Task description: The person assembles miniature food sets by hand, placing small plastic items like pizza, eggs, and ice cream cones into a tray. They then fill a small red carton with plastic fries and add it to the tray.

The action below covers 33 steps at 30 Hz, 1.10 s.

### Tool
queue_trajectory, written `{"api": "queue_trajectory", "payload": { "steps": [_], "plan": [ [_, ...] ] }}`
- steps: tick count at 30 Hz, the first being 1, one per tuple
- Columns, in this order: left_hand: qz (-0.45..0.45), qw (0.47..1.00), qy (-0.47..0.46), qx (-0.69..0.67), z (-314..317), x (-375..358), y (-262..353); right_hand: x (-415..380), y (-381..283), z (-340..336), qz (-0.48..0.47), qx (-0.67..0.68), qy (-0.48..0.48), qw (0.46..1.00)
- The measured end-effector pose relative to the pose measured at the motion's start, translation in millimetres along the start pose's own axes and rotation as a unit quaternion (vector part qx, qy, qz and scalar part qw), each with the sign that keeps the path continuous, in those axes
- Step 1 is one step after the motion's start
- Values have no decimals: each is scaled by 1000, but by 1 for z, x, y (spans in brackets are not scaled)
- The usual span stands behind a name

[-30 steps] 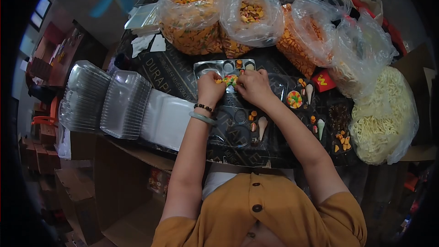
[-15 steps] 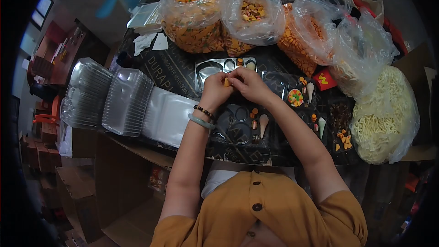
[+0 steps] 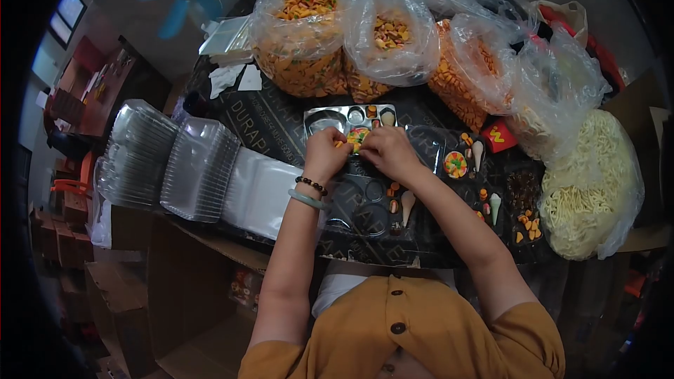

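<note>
A compartment tray [image 3: 311,118] lies on the black table cover beneath my hands, holding a round pizza-like piece [image 3: 358,139] and small food-shaped pieces in its upper compartments. My left hand [image 3: 326,156] is closed at the tray's lower left, its fingers on a small orange-yellow piece [image 3: 340,144]. My right hand [image 3: 390,154] rests at the tray's lower right beside the round piece, fingertips bent together; what they hold, if anything, is hidden. A clear tray [image 3: 360,202] with ice-cream-shaped and other small pieces sits below my hands.
Open plastic bags [image 3: 302,49] of small colourful pieces line the back. A bag [image 3: 583,189] of pale strands stands at right. Stacked clear containers [image 3: 199,168] are at left. More filled clear trays and a red packet [image 3: 498,136] lie right of my hands.
My hands have moved apart and lower over the tray, uncovering the round pizza-like piece. The whole view has shifted slightly.
</note>
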State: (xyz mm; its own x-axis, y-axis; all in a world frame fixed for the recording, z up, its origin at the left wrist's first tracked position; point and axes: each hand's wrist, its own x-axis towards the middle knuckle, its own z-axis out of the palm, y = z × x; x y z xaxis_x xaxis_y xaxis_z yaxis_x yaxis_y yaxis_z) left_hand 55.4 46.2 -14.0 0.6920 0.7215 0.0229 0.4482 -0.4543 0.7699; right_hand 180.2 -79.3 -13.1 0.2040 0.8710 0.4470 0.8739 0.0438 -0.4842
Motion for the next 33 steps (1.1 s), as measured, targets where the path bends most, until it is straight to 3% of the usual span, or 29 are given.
{"api": "queue_trajectory", "payload": {
  "steps": [5, 9, 14, 17, 21, 26, 30, 33],
  "plan": [
    [-11, 1000, -4, -2, 1, 2, 0, -1, 5, -8, 21, -36, 48, 998],
    [-15, 1000, -12, 13, 1, 5, 0, -1, -2, 0, 15, -29, 9, 999],
    [-16, 999, 4, 41, 3, 6, 0, 3, -8, 7, 67, -120, -9, 990],
    [-18, 999, 5, 42, 4, 6, 0, 5, -6, 4, 102, -61, -19, 993],
    [-24, 999, 1, 30, 1, 5, 5, 8, -2, 6, 55, -60, 7, 997],
    [-14, 1000, 16, 17, 2, 6, 1, 11, -1, 10, 36, -74, -50, 995],
    [-12, 1000, 16, -2, 2, 5, 1, 13, -3, 12, 49, -65, -30, 996],
    [-18, 999, 14, -35, 4, 7, -5, 14, -4, 10, 8, -90, -45, 995]
  ]
}}
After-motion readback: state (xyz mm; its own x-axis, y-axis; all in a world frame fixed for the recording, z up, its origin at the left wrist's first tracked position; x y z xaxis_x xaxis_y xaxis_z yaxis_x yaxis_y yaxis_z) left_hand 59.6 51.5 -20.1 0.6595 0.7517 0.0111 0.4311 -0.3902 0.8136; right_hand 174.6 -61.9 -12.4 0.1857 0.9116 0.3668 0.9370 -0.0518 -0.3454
